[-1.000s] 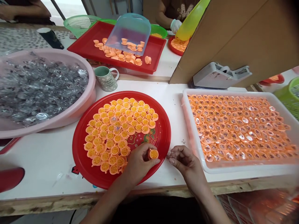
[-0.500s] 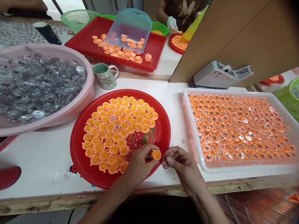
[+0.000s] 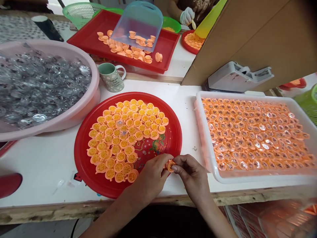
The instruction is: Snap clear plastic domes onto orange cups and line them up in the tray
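Note:
My left hand [image 3: 154,177] grips a small orange toy teacup [image 3: 170,166] above the near right rim of a round red tray [image 3: 80,165]. My right hand [image 3: 192,173] closes its thumb and fingers at the cup's opening, on a small clear plastic lid [image 3: 171,165] that shows a dark print; its edges are mostly hidden by the fingers. On the tray, many orange cups with yellow filling [image 3: 116,140] stand close together, two of them with a clear cover. At the right, a white tray [image 3: 210,165] holds rows of cups under shiny printed lids.
A pink basin [image 3: 95,79] of clear lids stands left, beside a green mug [image 3: 111,77]. Behind is a red rectangular tray [image 3: 86,29] with orange cups and a blue scoop [image 3: 138,23]. A tape dispenser [image 3: 237,77] rests against cardboard [image 3: 237,36]. A co-worker's gloved hand [image 3: 187,16] holds something pale.
My right hand has moved left to meet the cup, bringing the clear lid onto its opening. The cup has tilted slightly in my left hand. The co-worker's gloved hand has risen.

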Demonstrator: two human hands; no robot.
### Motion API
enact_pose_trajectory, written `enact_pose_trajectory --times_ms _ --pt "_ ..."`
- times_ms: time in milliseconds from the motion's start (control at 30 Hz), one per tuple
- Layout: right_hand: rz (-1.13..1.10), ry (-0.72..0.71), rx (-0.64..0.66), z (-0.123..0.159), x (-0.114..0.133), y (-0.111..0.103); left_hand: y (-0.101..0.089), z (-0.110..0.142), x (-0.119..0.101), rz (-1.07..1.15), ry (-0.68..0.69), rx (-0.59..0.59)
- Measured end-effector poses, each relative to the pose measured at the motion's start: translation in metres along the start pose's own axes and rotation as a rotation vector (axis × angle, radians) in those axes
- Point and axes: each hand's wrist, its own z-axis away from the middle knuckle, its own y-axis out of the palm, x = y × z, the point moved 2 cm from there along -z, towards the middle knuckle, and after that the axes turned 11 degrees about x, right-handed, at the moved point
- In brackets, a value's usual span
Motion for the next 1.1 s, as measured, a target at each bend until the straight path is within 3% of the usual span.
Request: enact_pose_trajectory --times_ms 233,467,667,800,967,1100 --pt "0.07 -0.097 -0.05 0.007 0.004 0.0 -0.008 0.005 -0.006 0.356 -0.033 -0.053" --pt "0.058 -0.147 -0.103 0.017 0.008 0.004 -0.008 0.008 -0.011 0.457 0.002 -0.112" --pt "0.075 -0.164 -0.13 0.016 0.011 0.005 -0.008 0.01 -0.012 0.434 0.088 -0.157" --pt "0.214 -0.284 -0.109 0.016 0.014 0.005 -0.01 0.008 -0.016 0.381 0.167 -0.149" --pt "0.383 -0.342 -0.066 0.023 0.011 0.009 -0.007 0.009 -0.014 0.382 0.142 -0.133" --pt "0.337 -0.282 -0.098 0.02 0.01 0.016 -0.001 0.01 -0.008 0.355 0.104 -0.207"
